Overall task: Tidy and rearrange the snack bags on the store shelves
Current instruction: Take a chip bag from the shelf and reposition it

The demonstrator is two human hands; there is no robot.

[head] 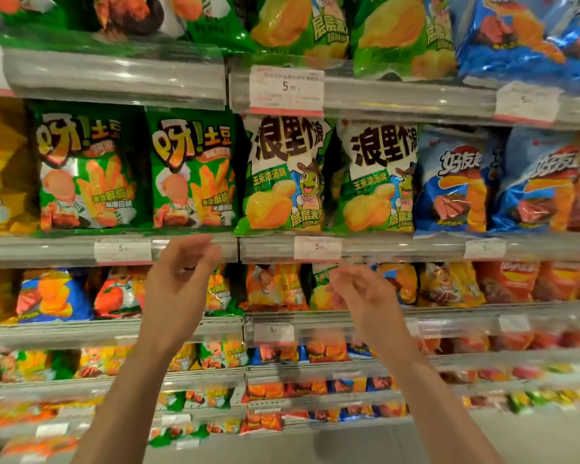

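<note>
Both hands up in front of shelves, holding nothing. Left hand (pixel 178 279) fingers loosely curled, relaxed, just below shelf edge (pixel 195 249). Right hand (pixel 362 296) also slack, blurred, in front of lower-row bags. Snack bags all on shelves: green bag (pixel 195 169) and green/white bag (pixel 285 175) side by side above hands.

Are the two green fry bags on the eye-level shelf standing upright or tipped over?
Upright. Both green fry bags stand side by side with fronts facing out and print level; neither hand touches them.
</note>
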